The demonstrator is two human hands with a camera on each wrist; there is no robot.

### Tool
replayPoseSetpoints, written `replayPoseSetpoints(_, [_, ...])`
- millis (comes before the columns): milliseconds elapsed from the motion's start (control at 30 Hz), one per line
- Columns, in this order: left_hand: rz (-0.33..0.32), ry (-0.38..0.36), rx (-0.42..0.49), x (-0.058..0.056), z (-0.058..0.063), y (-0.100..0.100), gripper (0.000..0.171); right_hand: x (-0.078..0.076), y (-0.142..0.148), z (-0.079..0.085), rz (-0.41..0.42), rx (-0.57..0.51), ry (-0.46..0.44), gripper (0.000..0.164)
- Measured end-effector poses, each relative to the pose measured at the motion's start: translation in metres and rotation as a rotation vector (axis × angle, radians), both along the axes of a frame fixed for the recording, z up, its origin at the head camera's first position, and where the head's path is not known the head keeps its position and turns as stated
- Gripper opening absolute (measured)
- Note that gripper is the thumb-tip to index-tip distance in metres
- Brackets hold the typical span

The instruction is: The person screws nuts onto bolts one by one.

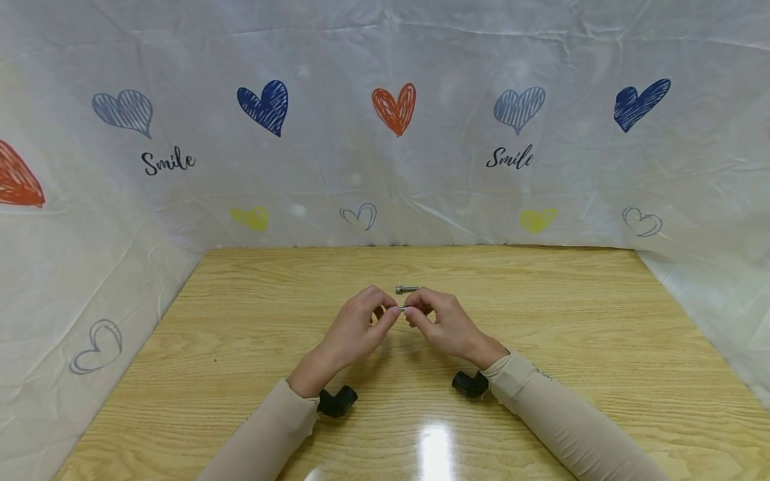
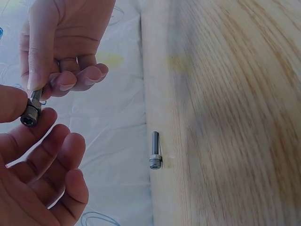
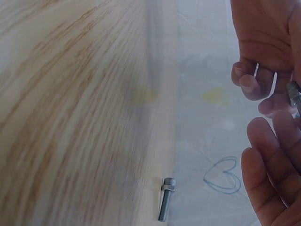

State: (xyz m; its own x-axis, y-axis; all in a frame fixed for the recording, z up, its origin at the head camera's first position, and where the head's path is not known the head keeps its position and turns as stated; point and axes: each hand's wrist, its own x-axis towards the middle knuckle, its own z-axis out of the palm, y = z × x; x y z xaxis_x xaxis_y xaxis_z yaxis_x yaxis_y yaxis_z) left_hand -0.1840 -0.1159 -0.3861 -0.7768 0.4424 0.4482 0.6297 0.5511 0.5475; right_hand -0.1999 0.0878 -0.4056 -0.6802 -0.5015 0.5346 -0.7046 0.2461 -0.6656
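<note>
Both hands meet over the table around one small socket head bolt [image 2: 30, 116], with the head end toward the left hand. My left hand [image 1: 356, 327] pinches it near the head between thumb and index finger, the other fingers loosely bent. My right hand [image 1: 445, 324] pinches the threaded end, its thumb and fingers covering the tip. A nut-like collar sits on the shank close under the head. In the right wrist view only part of the held bolt [image 3: 295, 93] shows at the right edge. A second bolt [image 1: 406, 290] lies on the table just beyond the hands, a nut against its head.
The wood-grain table [image 1: 252, 314] reaches back to a white cloth backdrop [image 1: 445, 180] printed with hearts and "Smile". Cloth hangs at both sides too. A black wrist mount [image 1: 338, 401] is below the left wrist, another [image 1: 469, 384] below the right.
</note>
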Motion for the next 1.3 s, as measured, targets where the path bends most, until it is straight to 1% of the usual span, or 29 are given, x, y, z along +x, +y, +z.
replayPoseSetpoints(133, [0.001,-0.015,0.006,0.0,0.0003,0.0003,0.014,-0.0005,-0.0002,-0.0002,0.004,-0.001,-0.001,0.009])
replayPoseSetpoints(300, [-0.022,-0.033,0.031,0.0001,0.0016,0.0002,0.018,-0.0008,-0.0003,0.0001,0.007,-0.006,0.005,0.007])
replayPoseSetpoints(400, [-0.039,-0.018,0.034,-0.0003,0.0023,-0.0001,0.022,-0.0009,-0.0003,-0.0003,0.002,-0.007,0.009,0.006])
replayPoseSetpoints(567, [-0.056,0.018,0.028,-0.0013,0.0026,0.0,0.024,-0.0012,-0.0004,-0.0012,-0.001,-0.002,0.011,0.006])
replayPoseSetpoints(700, [-0.057,0.025,0.026,-0.0016,0.0021,0.0002,0.021,-0.0011,-0.0005,-0.001,0.001,0.0,0.016,0.006])
replayPoseSetpoints(867, [-0.05,0.018,0.021,-0.001,0.0022,0.0001,0.019,-0.0012,-0.0006,-0.0011,0.002,-0.001,0.028,0.009])
replayPoseSetpoints(1300, [-0.041,0.01,0.014,-0.0018,0.0011,-0.0003,0.011,-0.0008,-0.0009,-0.0006,-0.017,-0.007,0.023,0.006])
